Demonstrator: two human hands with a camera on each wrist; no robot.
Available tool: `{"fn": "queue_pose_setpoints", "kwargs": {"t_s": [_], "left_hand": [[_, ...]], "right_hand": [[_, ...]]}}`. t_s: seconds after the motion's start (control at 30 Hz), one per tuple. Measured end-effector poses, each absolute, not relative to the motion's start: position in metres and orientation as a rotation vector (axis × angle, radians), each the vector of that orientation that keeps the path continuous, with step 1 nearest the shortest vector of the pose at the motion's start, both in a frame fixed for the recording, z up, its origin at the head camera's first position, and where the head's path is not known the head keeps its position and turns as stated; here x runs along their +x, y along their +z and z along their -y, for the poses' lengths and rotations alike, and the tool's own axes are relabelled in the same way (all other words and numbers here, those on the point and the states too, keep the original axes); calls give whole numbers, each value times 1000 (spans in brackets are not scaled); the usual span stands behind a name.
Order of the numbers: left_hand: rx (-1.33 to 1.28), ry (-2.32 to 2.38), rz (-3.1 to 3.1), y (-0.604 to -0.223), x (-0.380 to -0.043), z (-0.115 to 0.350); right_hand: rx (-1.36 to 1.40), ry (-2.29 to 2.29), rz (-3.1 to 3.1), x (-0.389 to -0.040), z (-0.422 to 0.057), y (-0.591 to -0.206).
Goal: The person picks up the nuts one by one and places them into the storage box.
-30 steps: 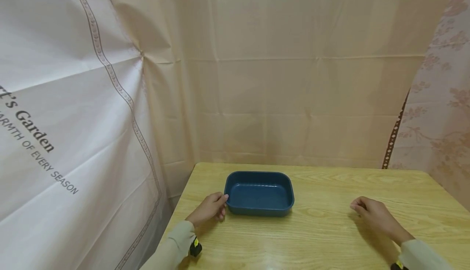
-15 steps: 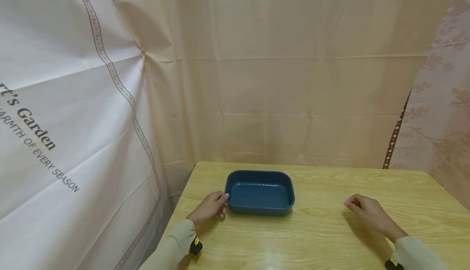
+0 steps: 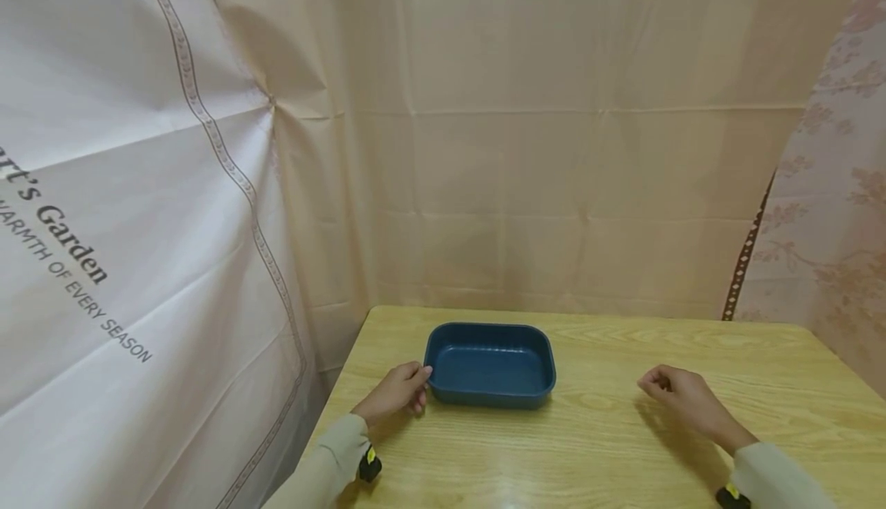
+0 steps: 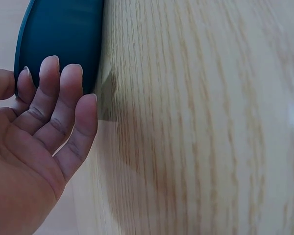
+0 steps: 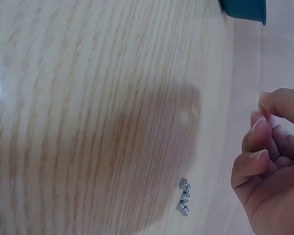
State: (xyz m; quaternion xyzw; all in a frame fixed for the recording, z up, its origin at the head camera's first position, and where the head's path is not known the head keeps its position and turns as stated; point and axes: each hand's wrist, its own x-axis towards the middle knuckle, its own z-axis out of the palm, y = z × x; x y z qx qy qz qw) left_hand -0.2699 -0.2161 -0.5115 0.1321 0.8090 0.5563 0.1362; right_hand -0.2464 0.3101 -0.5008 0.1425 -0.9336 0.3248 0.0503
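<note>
A dark blue rectangular tray (image 3: 491, 367) with rounded corners stands on the table, its inside bare. My left hand (image 3: 394, 394) pinches its left rim between thumb and index finger. In the left wrist view the left hand's other fingers (image 4: 49, 78) are bent loosely beside the tray wall (image 4: 68, 34). Right of the tray, my right hand (image 3: 685, 397) is above the table, fingers curled and thumb tip against the index finger. I cannot tell whether something small sits between those tips. Several small metal hex nuts (image 5: 184, 197) lie clustered on the wood in the right wrist view.
The pale wooden table (image 3: 554, 447) has light wood grain. A beige cloth (image 3: 498, 148) hangs behind it, a white printed cloth (image 3: 138, 263) on the left and a floral one (image 3: 831, 209) on the right. A black band (image 3: 370, 464) is on the left wrist.
My right hand has drifted left, a little closer to the tray, its fingers staying curled. The left hand and the tray have stayed in place.
</note>
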Motion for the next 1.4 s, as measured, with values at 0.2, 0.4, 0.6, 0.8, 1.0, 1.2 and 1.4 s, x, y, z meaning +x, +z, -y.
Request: {"fn": "queue_pose_setpoints", "kwargs": {"t_s": [0.2, 0.4, 0.6, 0.8, 1.0, 1.2, 1.4], "left_hand": [[385, 1624, -2338, -513, -270, 216], [389, 1627, -2341, -513, -270, 216], [385, 1633, -2330, -514, -270, 216], [373, 1646, -2322, -514, -270, 216], [367, 1659, -2312, -510, -270, 215], [353, 1652, -2320, -510, -270, 215], [349, 1667, -2309, -512, -270, 215]], "right_hand": [[451, 991, 2836, -250, -306, -502], [472, 1013, 2845, -253, -303, -503], [476, 1021, 2845, -254, -298, -501], [486, 1005, 2841, -255, -293, -499], [501, 1015, 2838, -256, -287, -497], [508, 1065, 2835, -259, -283, -497], [501, 1083, 2839, -262, -276, -496]]}}
